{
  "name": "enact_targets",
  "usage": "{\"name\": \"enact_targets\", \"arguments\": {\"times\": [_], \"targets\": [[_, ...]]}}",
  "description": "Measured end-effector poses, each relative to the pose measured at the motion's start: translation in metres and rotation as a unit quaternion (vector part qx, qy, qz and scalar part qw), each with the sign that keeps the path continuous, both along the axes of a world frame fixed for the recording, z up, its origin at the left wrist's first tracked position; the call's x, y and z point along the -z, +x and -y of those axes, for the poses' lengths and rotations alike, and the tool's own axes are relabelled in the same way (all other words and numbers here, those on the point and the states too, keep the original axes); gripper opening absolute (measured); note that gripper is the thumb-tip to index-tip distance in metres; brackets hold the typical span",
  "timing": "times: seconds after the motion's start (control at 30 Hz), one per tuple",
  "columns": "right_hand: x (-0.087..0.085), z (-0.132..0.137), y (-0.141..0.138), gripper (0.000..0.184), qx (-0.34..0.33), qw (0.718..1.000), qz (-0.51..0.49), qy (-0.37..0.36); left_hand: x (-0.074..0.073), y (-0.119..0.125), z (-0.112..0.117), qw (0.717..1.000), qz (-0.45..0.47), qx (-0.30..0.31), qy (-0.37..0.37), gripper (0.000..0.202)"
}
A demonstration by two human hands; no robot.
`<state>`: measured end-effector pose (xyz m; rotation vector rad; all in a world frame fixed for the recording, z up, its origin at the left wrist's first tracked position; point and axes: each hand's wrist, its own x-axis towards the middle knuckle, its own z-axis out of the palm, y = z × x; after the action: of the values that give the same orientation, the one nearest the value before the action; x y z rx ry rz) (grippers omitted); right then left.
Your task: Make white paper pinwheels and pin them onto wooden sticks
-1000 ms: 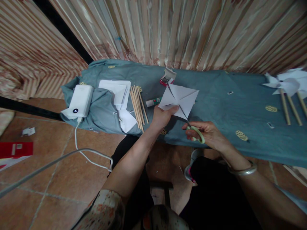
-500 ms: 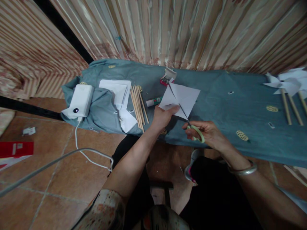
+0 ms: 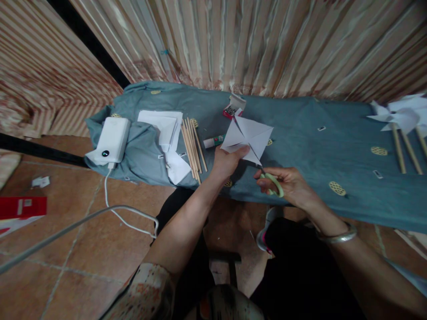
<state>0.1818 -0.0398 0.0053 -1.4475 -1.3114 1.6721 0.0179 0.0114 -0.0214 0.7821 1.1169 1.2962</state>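
Note:
A white square of paper (image 3: 255,133), slit from its corners toward the middle, is held up over the cloth. My left hand (image 3: 228,161) pinches its near left part, thumb on top. In my right hand (image 3: 283,182) is a pair of scissors (image 3: 276,186) with light green handles; its blades lie at the paper's near corner, along a slit. Just left of the paper lies a glue stick (image 3: 213,142). Behind it stands a small open red box (image 3: 230,112) of small metal pieces.
Several wooden sticks (image 3: 191,149) and a stack of white paper (image 3: 160,126) lie left on the grey-green cloth (image 3: 300,142). A white power bank (image 3: 113,140) with a cable sits at the left end. White paper pinwheels (image 3: 396,116) on sticks lie far right.
The paper's right side has shifted slightly inward and the slit at the near corner looks more closed. The scissors have moved very little; my left hand keeps its hold.

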Motion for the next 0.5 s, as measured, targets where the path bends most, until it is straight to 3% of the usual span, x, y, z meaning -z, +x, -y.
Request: {"name": "enact_targets", "arguments": {"times": [0.23,0.33,0.43,0.5], "targets": [[0.001,0.003,0.000,0.047,0.009,0.999,0.013,-0.030,-0.002,0.001,0.000,1.000,0.005,0.002,0.000,0.027],[0.000,0.007,0.010,0.049,-0.026,0.998,0.043,-0.042,0.001,0.000,-0.003,1.000,0.010,0.006,-0.003,0.029],[-0.003,0.011,0.032,0.044,-0.106,0.984,0.140,0.013,0.005,-0.002,-0.006,1.000,0.021,0.008,0.000,0.029],[-0.007,0.013,0.049,0.042,-0.138,0.958,0.243,0.068,0.007,-0.003,-0.006,1.000,0.022,0.007,0.007,0.029]]}}
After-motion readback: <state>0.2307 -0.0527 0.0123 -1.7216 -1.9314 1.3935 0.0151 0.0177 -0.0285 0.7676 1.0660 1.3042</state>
